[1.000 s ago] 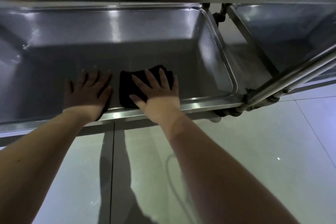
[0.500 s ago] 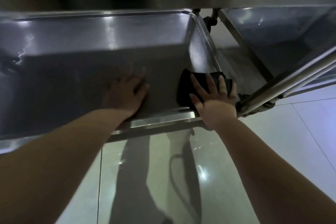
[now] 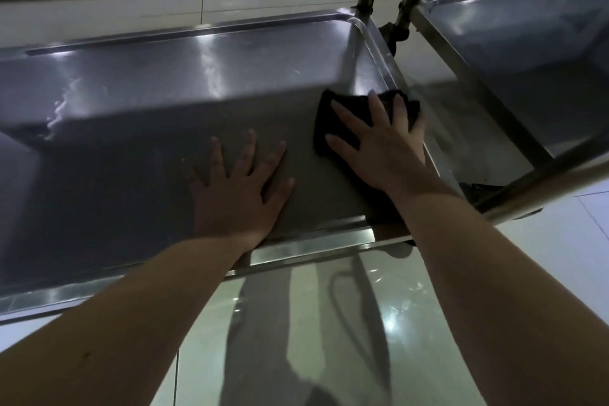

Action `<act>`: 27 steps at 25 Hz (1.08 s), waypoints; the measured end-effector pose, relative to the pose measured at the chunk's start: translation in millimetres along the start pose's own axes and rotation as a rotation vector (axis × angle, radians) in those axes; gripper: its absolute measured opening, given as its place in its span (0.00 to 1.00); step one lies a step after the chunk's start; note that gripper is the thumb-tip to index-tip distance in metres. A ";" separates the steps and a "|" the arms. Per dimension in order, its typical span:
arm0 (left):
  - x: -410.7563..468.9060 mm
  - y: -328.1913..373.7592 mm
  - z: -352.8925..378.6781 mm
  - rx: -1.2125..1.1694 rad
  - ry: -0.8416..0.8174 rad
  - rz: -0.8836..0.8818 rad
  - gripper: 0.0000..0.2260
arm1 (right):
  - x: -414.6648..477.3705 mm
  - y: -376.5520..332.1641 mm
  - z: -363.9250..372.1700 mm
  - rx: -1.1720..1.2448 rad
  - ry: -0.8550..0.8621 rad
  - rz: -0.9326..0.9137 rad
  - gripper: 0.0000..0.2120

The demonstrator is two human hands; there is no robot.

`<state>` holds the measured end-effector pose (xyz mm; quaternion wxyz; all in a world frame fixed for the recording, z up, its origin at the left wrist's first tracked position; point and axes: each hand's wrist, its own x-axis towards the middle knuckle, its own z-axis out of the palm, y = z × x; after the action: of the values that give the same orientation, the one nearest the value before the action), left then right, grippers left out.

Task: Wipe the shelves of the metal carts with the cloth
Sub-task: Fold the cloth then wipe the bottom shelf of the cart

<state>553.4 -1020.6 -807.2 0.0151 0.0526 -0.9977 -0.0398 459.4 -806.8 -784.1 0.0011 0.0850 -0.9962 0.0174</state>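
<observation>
Both hands flat on the cart shelf, cloth under the right.
Your left hand (image 3: 237, 194) lies open on the bare shelf (image 3: 131, 158) just past its front rim, fingers spread, holding nothing. Farther in, your right hand (image 3: 379, 145) presses the dark cloth (image 3: 324, 119) down with straight, spread fingers against the shelf's right wall. A second cart (image 3: 543, 76) stands beyond that wall.
</observation>
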 end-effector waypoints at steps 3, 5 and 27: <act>1.1 -0.8 1.0 -0.046 -0.008 0.000 0.26 | 74.3 -5.0 -2.7 0.008 -0.062 -0.003 0.31; 1.7 0.0 1.5 -0.058 -0.002 0.007 0.26 | 108.8 -10.5 -5.1 -0.004 -0.093 0.013 0.32; 2.2 3.0 -3.4 -0.143 0.019 -0.064 0.28 | 57.9 -35.6 -1.1 -0.009 -0.034 -0.100 0.26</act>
<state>551.0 -1018.1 -803.5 0.0270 0.0839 -0.9899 -0.1110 408.4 -851.6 -781.5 -0.0148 0.1350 -0.9907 0.0113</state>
